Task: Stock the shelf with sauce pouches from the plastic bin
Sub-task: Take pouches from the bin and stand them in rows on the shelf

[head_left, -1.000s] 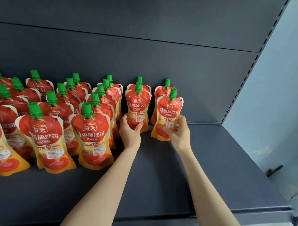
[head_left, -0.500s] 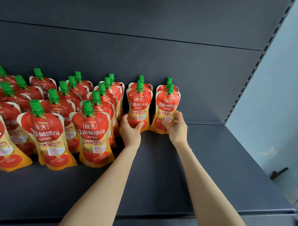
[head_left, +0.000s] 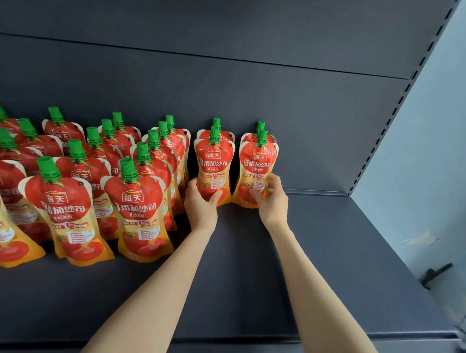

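Several red-and-orange sauce pouches with green caps stand in rows on the dark shelf (head_left: 329,260), filling its left half. My left hand (head_left: 201,204) grips the bottom of an upright pouch (head_left: 213,164) that stands right in front of another pouch at the back wall. My right hand (head_left: 272,202) holds the lower part of the neighbouring pouch (head_left: 257,164), also upright in front of a rear pouch. Both held pouches stand on the shelf. The plastic bin is out of view.
The shelf's right half, from the held pouches to the slotted upright (head_left: 383,135), is bare. A dark back panel (head_left: 230,90) rises behind the pouches. A pale blue wall (head_left: 435,158) bounds the right side. The shelf's front lip (head_left: 326,338) runs below my forearms.
My right hand has pushed its pouch back from a tilted spot further forward until it stands upright against the rear pouch. The left hand has kept its hold on its pouch.
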